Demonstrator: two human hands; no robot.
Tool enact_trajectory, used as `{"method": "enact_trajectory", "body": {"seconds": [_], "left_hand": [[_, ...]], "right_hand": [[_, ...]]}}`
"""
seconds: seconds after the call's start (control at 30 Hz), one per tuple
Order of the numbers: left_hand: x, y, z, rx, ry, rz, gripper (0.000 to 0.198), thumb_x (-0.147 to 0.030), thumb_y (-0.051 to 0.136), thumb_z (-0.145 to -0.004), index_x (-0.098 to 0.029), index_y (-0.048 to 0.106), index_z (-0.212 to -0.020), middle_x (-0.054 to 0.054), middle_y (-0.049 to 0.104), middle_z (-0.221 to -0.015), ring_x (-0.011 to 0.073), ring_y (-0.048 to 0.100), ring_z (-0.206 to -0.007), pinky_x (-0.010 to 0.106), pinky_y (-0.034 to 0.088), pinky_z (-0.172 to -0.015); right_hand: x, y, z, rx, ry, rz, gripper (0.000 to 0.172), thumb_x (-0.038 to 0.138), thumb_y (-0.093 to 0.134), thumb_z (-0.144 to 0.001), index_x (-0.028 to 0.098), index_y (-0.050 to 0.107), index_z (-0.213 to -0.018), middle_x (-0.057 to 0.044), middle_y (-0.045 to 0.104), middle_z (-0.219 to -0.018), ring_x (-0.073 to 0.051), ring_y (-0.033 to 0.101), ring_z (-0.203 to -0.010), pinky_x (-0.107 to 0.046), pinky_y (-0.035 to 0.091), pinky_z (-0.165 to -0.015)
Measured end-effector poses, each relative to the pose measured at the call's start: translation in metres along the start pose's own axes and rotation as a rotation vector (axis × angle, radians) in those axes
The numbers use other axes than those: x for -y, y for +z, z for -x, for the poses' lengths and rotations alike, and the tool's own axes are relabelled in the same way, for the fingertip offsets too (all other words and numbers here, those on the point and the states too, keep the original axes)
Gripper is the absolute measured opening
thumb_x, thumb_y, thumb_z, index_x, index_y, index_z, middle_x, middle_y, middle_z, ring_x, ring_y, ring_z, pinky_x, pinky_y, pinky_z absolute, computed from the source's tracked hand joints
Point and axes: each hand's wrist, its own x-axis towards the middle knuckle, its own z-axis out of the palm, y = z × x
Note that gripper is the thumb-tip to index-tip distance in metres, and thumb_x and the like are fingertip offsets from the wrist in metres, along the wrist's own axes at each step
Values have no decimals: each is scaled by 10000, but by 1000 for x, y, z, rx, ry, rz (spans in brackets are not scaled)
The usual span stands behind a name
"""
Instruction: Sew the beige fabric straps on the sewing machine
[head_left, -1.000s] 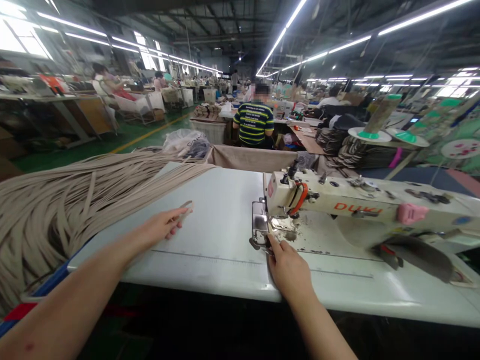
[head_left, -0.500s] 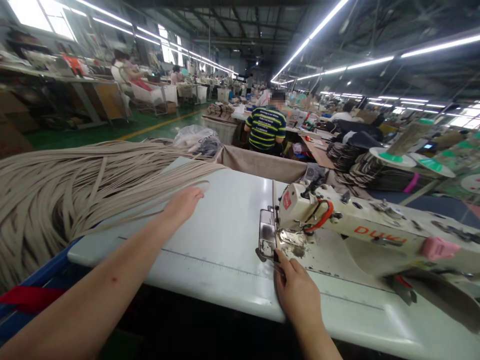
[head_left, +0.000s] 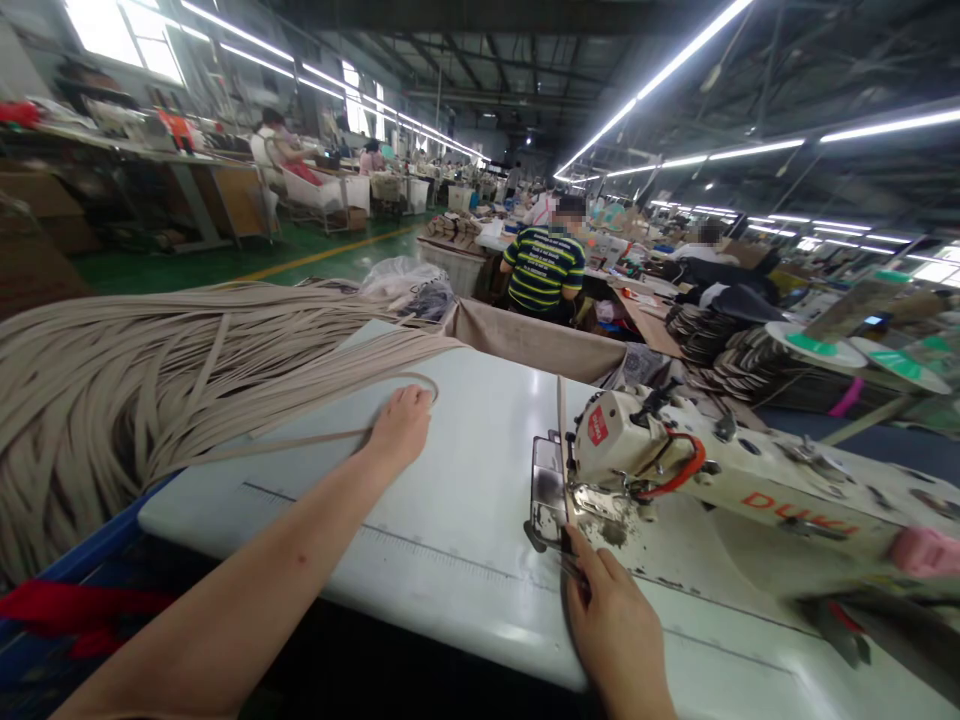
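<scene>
My left hand (head_left: 401,428) reaches out over the white sewing table (head_left: 457,500) and lies on a loose beige strap (head_left: 300,440) that loops round its fingertips; the fingers curl down onto it. A big heap of beige straps (head_left: 127,380) lies to the left. My right hand (head_left: 615,625) rests at the table's near edge with its fingers pinched on a strip under the presser foot of the sewing machine (head_left: 720,470). A thin strip stands up behind the needle.
A cloth-lined bin (head_left: 532,340) stands behind the table. A person in a striped shirt (head_left: 545,270) sits beyond it. Stacks of dark pieces (head_left: 720,345) and thread cones lie at the right. Other workers sit at tables across a green aisle.
My left hand has reached farther forward and left, from bare table onto a beige strap. The view has swung left. My right hand has stayed at the presser foot.
</scene>
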Motion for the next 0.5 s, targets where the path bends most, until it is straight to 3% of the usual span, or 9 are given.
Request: {"method": "enact_trajectory", "body": {"seconds": [0.13, 0.23, 0.37, 0.5], "left_hand": [[-42, 8, 4, 95, 233, 142, 289, -115, 540, -927, -139, 648, -1194, 145, 587, -1264, 272, 534, -1222, 424, 405, -1132], [-83, 25, 6, 208, 414, 274, 347, -160, 622, -906, -173, 642, -1251, 113, 596, -1330, 231, 563, -1243, 367, 417, -1153], [-131, 49, 3, 308, 573, 403, 430, -176, 649, -889, -194, 621, -1318, 118, 559, -1434, 244, 537, -1318, 384, 407, -1181], [-158, 69, -12, 367, 652, 461, 412, -142, 657, -860, -203, 667, -1267, 112, 556, -1468, 268, 462, -1401, 425, 354, -1221]], "right_hand": [[4, -1, 0, -3, 37, -3, 510, 194, 509, -901, 226, 581, -1405, -63, 656, -995, -232, 656, -872, -335, 560, -749], [6, -2, 1, -36, 61, -23, 532, 154, 546, -843, 244, 617, -1363, -86, 639, -1166, -241, 638, -1014, -335, 567, -831], [8, -7, 1, -2, 35, -31, 630, 90, 561, -789, 226, 590, -1404, -81, 601, -1380, -258, 570, -1187, -357, 531, -986], [12, -13, -1, 96, 36, -45, 699, 85, 578, -775, 193, 543, -1464, -70, 601, -1426, -267, 551, -1192, -367, 507, -1033]]}}
